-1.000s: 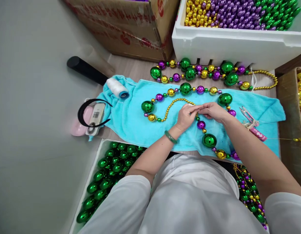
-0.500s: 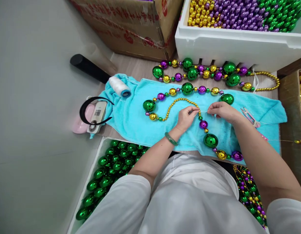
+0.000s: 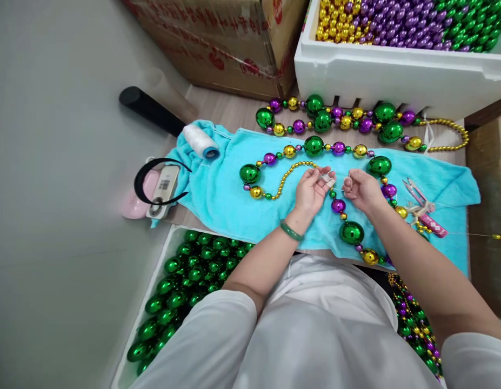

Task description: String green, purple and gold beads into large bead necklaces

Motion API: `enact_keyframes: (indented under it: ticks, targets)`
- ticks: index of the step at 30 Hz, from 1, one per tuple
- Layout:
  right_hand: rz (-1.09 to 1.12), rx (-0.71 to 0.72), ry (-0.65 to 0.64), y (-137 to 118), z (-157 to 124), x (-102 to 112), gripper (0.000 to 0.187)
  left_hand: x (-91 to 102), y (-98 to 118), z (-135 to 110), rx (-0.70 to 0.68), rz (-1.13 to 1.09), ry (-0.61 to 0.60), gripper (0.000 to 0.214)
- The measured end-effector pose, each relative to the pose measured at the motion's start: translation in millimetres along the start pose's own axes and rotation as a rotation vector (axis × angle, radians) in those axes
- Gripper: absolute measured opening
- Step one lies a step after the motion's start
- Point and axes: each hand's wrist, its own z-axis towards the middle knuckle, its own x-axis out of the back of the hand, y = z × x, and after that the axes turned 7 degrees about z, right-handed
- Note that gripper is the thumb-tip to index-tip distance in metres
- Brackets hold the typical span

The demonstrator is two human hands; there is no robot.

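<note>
Landmark: blue towel [image 3: 226, 200]. Your bead string [image 3: 314, 146] winds across the towel's middle and right half, its small gold beads running up to your left hand [image 3: 310, 195]. That hand is over the towel's middle — palm turned up, fingers half curled, white thread [image 3: 338, 189] across the fingertips; whether pinched, you cannot tell. Your right hand [image 3: 363, 190], over the towel right of middle — fingers curled in, closed on the thread. Spool [image 3: 198, 141]: towel's left end. Second bead string [image 3: 322, 121]: along the towel's far edge.
</note>
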Motion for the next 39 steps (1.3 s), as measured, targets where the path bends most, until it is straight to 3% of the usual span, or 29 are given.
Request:
enact_keyframes:
  ticks: [3, 9, 15, 20, 30, 39]
  targets:
    - [-0.073, 0.032, 0.013, 0.1, 0.7, 3.7, 0.035, -0.9, 0.1, 5.7, 0.026, -0.04, 0.058, 0.009]
    - [-0.156, 0.068, 0.034, -5.6, 3.4, 8.1, 0.035, -0.3, -4.6, 7.1, -0.041, 0.115, -0.061, 0.015]
    - [-0.175, 0.051, 0.075, -11.8, 9.0, 8.3, 0.034, 2.8, -6.4, 6.7, -0.038, 0.269, -0.033, 0.023]
    - [-0.181, 0.088, 0.071, -17.7, 8.6, 0.9, 0.03, -1.8, -5.5, 3.7, -0.09, 0.299, -0.082, 0.019]
    - [-0.043, 0.091, 0.041, -18.4, 11.2, 6.3, 0.044, 1.3, -6.0, 8.4, -0.127, 0.306, -0.107, 0.016]
    - [0.054, 0.033, -0.013, -20.4, 0.9, -4.9, 0.039, 2.9, -6.2, 8.4, -0.081, 0.302, -0.09, 0.02]
